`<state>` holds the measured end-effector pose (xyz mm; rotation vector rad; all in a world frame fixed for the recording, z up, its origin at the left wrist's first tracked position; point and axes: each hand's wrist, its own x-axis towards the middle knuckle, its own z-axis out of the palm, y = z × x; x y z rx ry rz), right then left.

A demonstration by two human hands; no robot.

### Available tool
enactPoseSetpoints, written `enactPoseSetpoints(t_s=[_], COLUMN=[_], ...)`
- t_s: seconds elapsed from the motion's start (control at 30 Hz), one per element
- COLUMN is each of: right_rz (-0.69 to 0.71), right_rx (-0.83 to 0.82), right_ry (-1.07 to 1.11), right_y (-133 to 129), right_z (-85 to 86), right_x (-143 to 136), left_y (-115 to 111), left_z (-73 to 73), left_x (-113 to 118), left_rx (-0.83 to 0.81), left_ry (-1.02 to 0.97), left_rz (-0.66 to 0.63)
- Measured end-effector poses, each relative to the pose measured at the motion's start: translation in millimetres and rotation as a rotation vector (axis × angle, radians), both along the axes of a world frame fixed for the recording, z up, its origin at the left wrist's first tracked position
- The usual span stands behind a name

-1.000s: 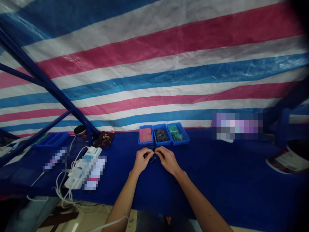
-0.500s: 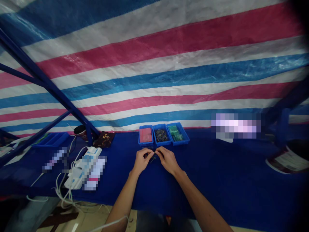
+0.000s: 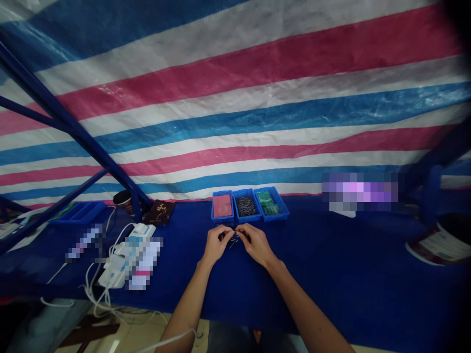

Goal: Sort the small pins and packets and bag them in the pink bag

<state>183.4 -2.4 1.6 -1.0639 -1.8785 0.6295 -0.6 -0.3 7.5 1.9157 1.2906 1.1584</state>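
My left hand (image 3: 219,241) and my right hand (image 3: 255,242) meet low over the table, fingertips almost touching. Each is closed in a pinch, and between them shows a thin pin (image 3: 236,231), dark and brass-coloured; its ends are hidden by the fingers. Just below the fingertips, several similar loose pins (image 3: 233,240) lie on the blue tabletop. Past the hands three blue bins stand side by side: one with pink flat packets (image 3: 222,205), one with a heap of thin dark and brass pins (image 3: 246,206), one with green pieces in clear wrapping (image 3: 268,203).
A white power strip (image 3: 123,257) with tangled cables lies at the left, near a dark brown packet (image 3: 159,212) and a blue tray (image 3: 79,212). A dark round tub (image 3: 437,242) stands far right. Striped sheeting (image 3: 235,117) hangs behind, with blue frame bars.
Both hands stay in nearly the same place. A brass-coloured stretch of the pin now shows between the fingertips, where little could be seen before.
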Motion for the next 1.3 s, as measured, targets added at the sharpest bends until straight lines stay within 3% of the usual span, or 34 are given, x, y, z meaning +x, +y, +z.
enactPoseSetpoints(t_s=[0.53, 1.3], right_rz=[-0.030, -0.027], right_rx=[-0.002, 0.009], right_ry=[-0.051, -0.043], right_y=[0.2, 0.8], right_z=[-1.9, -2.2], right_x=[0.2, 0.3], left_y=[-1.5, 0.4], left_z=[4.6, -0.3], left_x=[1.3, 0.6], left_rx=[-0.003, 0.001], left_ry=[0.019, 0.007], left_rz=[-0.015, -0.012])
